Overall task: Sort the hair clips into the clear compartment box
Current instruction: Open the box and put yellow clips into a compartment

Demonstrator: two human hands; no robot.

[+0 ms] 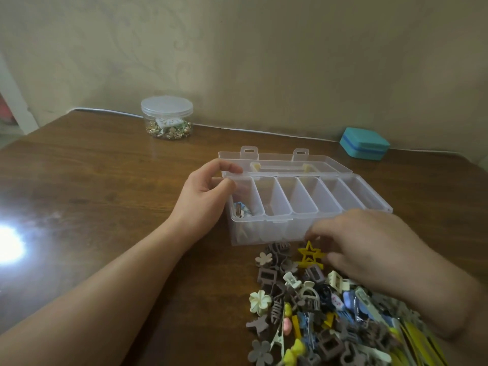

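No readable writing anywhere. One clear compartment box (303, 204), six slots, sits mid-counter (105, 194); left hand (208, 191) pinches its 9 o'clock corner. Right hand (369, 244), fingers curled, blurred, grip unclear, over hair clips (317, 307) at 5 o'clock; one jar (167, 117) at 11, one teal case (364, 145) at 2.

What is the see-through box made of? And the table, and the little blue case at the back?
The compartment box looks like clear, slightly frosted plastic: its dividers show through the walls. The table seems to be dark wood or a wood-look veneer, glossy, since grain shows and a light glares off it. The blue case looks matte, perhaps plastic or faux leather; it is too far away to tell.
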